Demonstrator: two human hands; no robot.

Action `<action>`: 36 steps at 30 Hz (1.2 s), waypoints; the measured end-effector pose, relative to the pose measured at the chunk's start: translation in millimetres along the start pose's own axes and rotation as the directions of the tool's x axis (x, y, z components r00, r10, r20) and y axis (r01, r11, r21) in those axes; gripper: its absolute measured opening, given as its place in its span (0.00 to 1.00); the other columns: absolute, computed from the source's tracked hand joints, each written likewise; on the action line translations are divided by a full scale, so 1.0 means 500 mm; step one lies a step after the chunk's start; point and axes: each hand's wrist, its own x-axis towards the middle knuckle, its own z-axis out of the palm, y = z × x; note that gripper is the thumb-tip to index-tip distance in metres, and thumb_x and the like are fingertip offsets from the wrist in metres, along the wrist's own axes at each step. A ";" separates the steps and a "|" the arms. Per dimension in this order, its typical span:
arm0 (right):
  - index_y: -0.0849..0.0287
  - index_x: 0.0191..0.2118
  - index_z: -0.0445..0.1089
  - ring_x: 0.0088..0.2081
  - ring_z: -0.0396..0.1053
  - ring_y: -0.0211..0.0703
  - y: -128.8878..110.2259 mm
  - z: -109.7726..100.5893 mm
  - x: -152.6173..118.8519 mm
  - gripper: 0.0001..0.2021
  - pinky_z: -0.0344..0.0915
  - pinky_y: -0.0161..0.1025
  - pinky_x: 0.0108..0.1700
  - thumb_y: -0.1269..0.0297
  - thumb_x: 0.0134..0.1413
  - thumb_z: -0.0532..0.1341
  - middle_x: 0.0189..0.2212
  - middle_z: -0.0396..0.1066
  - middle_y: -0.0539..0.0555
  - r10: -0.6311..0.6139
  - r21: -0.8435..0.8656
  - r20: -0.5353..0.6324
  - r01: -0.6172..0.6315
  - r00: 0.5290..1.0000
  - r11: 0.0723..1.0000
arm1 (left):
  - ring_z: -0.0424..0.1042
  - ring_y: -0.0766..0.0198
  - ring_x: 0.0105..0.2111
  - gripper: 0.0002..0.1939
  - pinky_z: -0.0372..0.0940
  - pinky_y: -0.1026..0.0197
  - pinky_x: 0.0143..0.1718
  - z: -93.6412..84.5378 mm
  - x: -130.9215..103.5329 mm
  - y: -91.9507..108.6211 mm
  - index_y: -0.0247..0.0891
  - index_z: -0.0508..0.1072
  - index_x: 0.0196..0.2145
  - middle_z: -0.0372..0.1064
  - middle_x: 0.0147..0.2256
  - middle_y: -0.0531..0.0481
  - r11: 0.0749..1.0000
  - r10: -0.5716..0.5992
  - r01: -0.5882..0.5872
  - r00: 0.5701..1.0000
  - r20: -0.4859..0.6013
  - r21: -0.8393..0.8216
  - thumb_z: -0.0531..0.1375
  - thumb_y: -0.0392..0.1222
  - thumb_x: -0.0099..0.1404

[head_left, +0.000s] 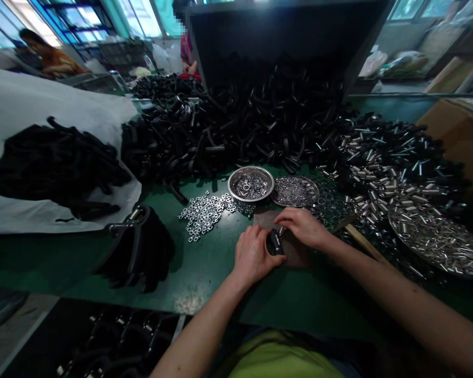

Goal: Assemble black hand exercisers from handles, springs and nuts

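My left hand (256, 253) is wrapped round a small black part (276, 241) above a flat brown plate (299, 254) on the green bench. My right hand (301, 226) is closed at the top of that part, its fingertips on a small metal spring (281, 231). Just beyond my hands stand a round metal bowl (251, 184) of small metal pieces and a shallow dish (295, 191) of tiny parts. Loose nuts (205, 215) are spread to the left of my left hand.
Black curved parts (236, 126) are heaped across the back. At the right are springs (372, 191), a tray of pins (437, 239) and a wooden-handled tool (366, 244). Stacked black parts (136, 252) stand at left. A person (49, 55) sits far left.
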 end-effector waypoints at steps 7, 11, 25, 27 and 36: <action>0.62 0.36 0.68 0.37 0.64 0.43 -0.046 0.031 -0.025 0.07 0.61 0.38 0.38 0.77 0.52 0.56 0.32 0.68 0.55 -0.147 -0.256 0.068 0.160 0.987 0.953 | 0.64 0.54 0.42 0.29 0.60 0.54 0.43 0.002 0.000 -0.005 0.39 0.69 0.43 0.66 0.40 0.47 0.999 0.042 -0.042 0.999 -0.004 0.014 0.67 0.56 0.46; 0.63 0.37 0.66 0.39 0.62 0.48 -0.068 0.034 -0.040 0.08 0.61 0.41 0.39 0.74 0.48 0.59 0.33 0.68 0.57 -0.232 -0.451 0.189 0.294 0.954 0.843 | 0.64 0.54 0.41 0.26 0.60 0.54 0.43 0.006 -0.001 -0.006 0.37 0.69 0.40 0.66 0.39 0.46 0.998 0.045 -0.044 0.999 -0.020 0.046 0.65 0.57 0.49; 0.61 0.38 0.69 0.35 0.67 0.44 -0.035 0.043 -0.062 0.06 0.63 0.38 0.36 0.71 0.53 0.58 0.32 0.71 0.55 -0.260 -0.377 0.073 0.268 0.963 0.887 | 0.65 0.53 0.41 0.26 0.60 0.53 0.43 -0.003 0.001 -0.002 0.38 0.69 0.40 0.67 0.39 0.46 0.998 0.063 -0.064 0.998 0.023 0.010 0.67 0.54 0.46; 0.58 0.39 0.70 0.35 0.69 0.41 -0.010 0.025 -0.047 0.08 0.63 0.36 0.38 0.69 0.57 0.55 0.33 0.73 0.53 -0.196 -0.280 0.019 0.194 0.980 0.940 | 0.65 0.52 0.43 0.29 0.60 0.52 0.44 -0.004 0.000 -0.002 0.39 0.68 0.44 0.66 0.41 0.46 0.998 0.066 -0.065 0.998 0.019 -0.009 0.68 0.53 0.46; 0.59 0.33 0.75 0.46 0.66 0.48 0.131 -0.026 0.135 0.04 0.61 0.41 0.46 0.69 0.48 0.64 0.37 0.73 0.58 0.156 -0.303 -0.177 -0.205 0.972 0.931 | 0.64 0.54 0.42 0.32 0.60 0.53 0.43 -0.009 -0.007 0.001 0.45 0.66 0.52 0.65 0.42 0.47 0.992 0.123 -0.123 0.992 0.022 -0.012 0.66 0.53 0.50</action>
